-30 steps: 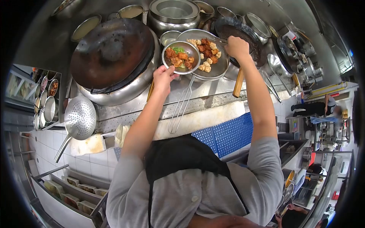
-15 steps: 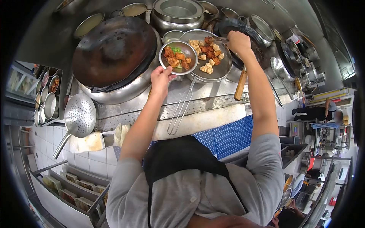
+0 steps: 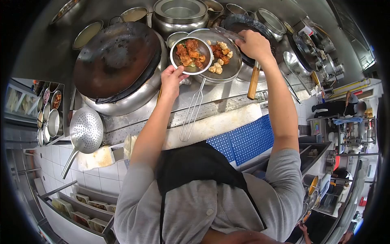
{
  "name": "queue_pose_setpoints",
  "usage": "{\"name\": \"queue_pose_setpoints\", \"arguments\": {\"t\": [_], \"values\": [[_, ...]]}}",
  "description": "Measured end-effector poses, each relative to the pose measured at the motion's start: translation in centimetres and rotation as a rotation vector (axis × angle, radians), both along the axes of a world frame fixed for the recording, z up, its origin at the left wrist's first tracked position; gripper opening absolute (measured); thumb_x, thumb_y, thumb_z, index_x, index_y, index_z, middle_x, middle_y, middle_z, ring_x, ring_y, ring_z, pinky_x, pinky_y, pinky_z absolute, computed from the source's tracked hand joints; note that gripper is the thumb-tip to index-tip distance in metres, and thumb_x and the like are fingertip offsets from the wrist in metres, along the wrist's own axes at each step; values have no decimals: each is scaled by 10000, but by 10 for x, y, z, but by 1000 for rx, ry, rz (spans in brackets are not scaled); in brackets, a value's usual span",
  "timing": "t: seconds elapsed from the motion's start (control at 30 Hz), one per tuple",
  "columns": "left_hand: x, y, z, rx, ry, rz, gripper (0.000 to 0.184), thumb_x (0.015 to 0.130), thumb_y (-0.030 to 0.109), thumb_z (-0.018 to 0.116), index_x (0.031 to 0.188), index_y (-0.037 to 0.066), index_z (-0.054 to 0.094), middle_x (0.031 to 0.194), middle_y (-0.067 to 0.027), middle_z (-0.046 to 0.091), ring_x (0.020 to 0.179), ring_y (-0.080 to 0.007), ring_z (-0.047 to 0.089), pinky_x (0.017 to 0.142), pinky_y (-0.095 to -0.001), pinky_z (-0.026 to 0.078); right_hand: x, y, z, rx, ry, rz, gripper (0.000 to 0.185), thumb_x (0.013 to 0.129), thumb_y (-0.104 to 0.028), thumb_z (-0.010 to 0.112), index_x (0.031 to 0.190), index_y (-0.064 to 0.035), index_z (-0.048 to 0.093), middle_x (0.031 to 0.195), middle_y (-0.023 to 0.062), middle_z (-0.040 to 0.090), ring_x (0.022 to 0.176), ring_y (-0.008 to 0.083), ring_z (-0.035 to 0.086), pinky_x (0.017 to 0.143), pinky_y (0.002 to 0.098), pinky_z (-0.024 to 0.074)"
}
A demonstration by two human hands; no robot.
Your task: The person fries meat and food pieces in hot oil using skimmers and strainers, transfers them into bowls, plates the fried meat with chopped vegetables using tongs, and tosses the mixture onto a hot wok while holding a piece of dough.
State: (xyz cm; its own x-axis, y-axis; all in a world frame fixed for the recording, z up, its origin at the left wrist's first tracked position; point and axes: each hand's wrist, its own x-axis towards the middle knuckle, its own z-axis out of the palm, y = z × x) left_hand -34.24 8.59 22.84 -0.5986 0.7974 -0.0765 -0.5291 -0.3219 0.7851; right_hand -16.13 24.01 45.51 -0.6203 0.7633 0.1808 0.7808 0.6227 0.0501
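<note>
My left hand (image 3: pixel 172 78) grips a small round metal bowl (image 3: pixel 208 50) by its near rim, thumb on top. Browned fried pieces (image 3: pixel 189 49) fill the bowl, with a little green showing under them. My right hand (image 3: pixel 255 45) is closed around metal tongs (image 3: pixel 226 33), whose tips lie above the far side of a round strainer (image 3: pixel 232 71). Fried pieces (image 3: pixel 222 52), some dark and some pale, sit in the strainer, partly hidden by the bowl. Its long wire handle (image 3: pixel 193 112) extends toward me over the counter edge.
A large dark wok (image 3: pixel 118 57) stands at left, and another wok (image 3: pixel 248 26) lies behind my right hand. A perforated ladle (image 3: pixel 86 130) hangs over the left edge. A wooden handle (image 3: pixel 254 83) juts out at right. Pots (image 3: pixel 180 18) line the back. Another person (image 3: pixel 339 106) stands far right.
The bowl holds more browned pieces, covering most of the green, and the strainer holds fewer. The tongs have risen off the pieces toward the strainer's far side. My view has shifted slightly.
</note>
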Motion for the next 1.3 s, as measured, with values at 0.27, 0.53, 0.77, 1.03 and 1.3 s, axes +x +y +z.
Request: {"name": "queue_pose_setpoints", "arguments": {"t": [0.27,0.53,0.77,1.03,1.3], "values": [[-8,-26,1,-40,-10,39,120,923,53,620,807,29,600,837,-66,656,734,-144,648,667,-295,580,-29,49,-96,239,-377,91,182,866,-163,590,948,-121,747,1025,147,717,987,298,695,772,427,574],[-6,-41,-4,-67,-13,76,123,918,56,631,800,32,603,815,-50,645,728,-140,645,670,-306,582,-55,72,-86,182,-488,151,184,850,-142,612,986,-132,735,1001,91,726,968,273,699,782,393,568],[-3,-26,3,-69,-17,115,162,912,52,628,761,32,571,796,-59,629,703,-152,640,649,-302,579,-20,63,-56,231,-320,122,200,801,-143,628,974,-110,724,949,133,721,907,311,701,779,419,561],[5,3,9,-86,10,92,170,910,48,630,754,34,564,813,-65,638,712,-147,636,667,-311,584,2,-8,-7,28,2,126,317,821,-254,695,1129,-178,715,955,143,713,921,314,683,810,436,539],[12,10,20,-117,-113,135,203,934,70,618,747,49,541,859,-76,630,735,-155,621,677,-319,584,2,-53,-25,-169,-16,214,320,841,-304,673,1100,-115,692,979,175,705,951,346,674,813,453,539]]}}
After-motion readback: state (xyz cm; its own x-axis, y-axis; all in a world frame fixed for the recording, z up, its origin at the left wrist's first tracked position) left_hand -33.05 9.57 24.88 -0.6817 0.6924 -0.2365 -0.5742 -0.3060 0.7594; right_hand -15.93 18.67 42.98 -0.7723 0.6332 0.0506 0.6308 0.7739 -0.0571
